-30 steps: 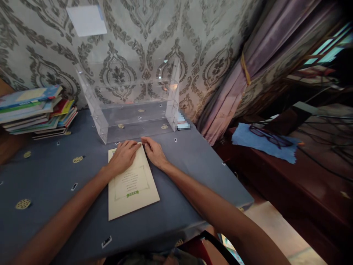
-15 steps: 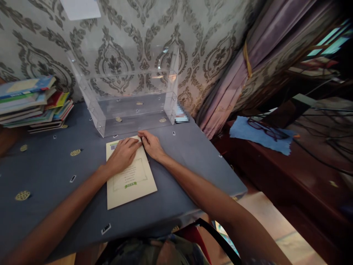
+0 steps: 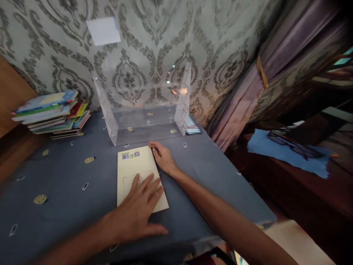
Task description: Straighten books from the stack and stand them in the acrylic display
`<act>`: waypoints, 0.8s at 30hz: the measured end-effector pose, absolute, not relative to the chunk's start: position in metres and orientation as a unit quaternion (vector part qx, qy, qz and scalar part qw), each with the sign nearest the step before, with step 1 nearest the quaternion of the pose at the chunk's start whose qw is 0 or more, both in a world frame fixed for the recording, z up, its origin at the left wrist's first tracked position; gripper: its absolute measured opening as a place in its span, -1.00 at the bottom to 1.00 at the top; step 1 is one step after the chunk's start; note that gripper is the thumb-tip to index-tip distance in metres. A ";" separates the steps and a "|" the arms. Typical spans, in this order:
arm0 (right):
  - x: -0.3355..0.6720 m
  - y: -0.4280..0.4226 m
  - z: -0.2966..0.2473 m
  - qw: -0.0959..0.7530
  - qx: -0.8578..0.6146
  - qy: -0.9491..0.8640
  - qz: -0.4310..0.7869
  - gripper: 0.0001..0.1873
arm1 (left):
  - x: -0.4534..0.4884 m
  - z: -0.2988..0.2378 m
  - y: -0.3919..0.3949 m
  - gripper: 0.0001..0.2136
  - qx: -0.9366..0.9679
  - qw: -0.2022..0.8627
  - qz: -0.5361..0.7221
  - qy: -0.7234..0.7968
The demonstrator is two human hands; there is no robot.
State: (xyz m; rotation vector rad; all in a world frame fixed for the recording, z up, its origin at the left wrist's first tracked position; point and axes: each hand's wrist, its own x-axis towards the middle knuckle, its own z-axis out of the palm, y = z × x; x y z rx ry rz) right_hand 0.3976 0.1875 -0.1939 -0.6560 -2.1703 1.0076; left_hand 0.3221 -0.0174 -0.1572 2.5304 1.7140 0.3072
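Note:
A cream-coloured book point(image 3: 138, 162) lies on the cloth-covered table with a barcode and a square code near its far edge. My left hand point(image 3: 140, 202) is over the near half of the book, fingers spread, hiding the printed box there; whether the palm touches the cover I cannot tell. At the book's far right corner is my right hand point(image 3: 164, 158), its fingers bent together around the corner and edge. Just beyond the book stands a clear plastic rack point(image 3: 146, 136) with upright side panels.
Stacked books point(image 3: 52, 114) sit at the back left beside a wooden panel point(image 3: 11, 95). A patterned cloth point(image 3: 68, 195) covers the table. To the right are a purple curtain point(image 3: 239, 106) and a dark red surface point(image 3: 286, 191) holding glasses point(image 3: 298, 145) on a blue cloth point(image 3: 261, 143).
My left hand has slid from the book's far part toward its near edge and spread its fingers, uncovering the codes. My right hand stays at the far corner. The view has shifted left and up.

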 end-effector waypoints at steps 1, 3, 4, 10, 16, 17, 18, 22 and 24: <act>0.398 0.188 -0.194 0.328 -0.248 -0.827 0.383 -0.62 | 0.325 -0.159 -0.021 -0.19 0.825 0.028 0.090 0.558; 0.399 0.188 -0.194 0.331 -0.245 -0.827 0.382 -0.62 | 0.327 -0.161 -0.023 -0.32 0.823 0.012 0.079 0.563; 0.399 0.188 -0.194 0.330 -0.246 -0.827 0.383 -0.62 | 0.327 -0.162 -0.023 -0.37 0.821 0.006 0.077 0.566; 0.400 0.186 -0.191 0.326 -0.248 -0.821 0.397 -0.62 | 0.318 -0.161 -0.018 -0.42 0.823 0.013 0.078 0.562; 0.400 0.186 -0.192 0.321 -0.244 -0.812 0.422 -0.63 | 0.305 -0.163 -0.011 -0.48 0.819 0.010 0.079 0.568; 0.401 0.186 -0.192 0.323 -0.241 -0.810 0.425 -0.64 | 0.303 -0.163 -0.009 -0.48 0.818 0.009 0.079 0.569; 0.401 0.186 -0.193 0.327 -0.238 -0.808 0.428 -0.64 | 0.301 -0.163 -0.007 -0.49 0.818 0.007 0.080 0.569; 0.401 0.186 -0.194 0.336 -0.229 -0.806 0.431 -0.65 | 0.296 -0.163 -0.001 -0.49 0.820 0.003 0.081 0.567; 0.400 0.185 -0.193 0.333 -0.231 -0.807 0.430 -0.66 | 0.295 -0.164 0.000 -0.49 0.819 -0.003 0.085 0.568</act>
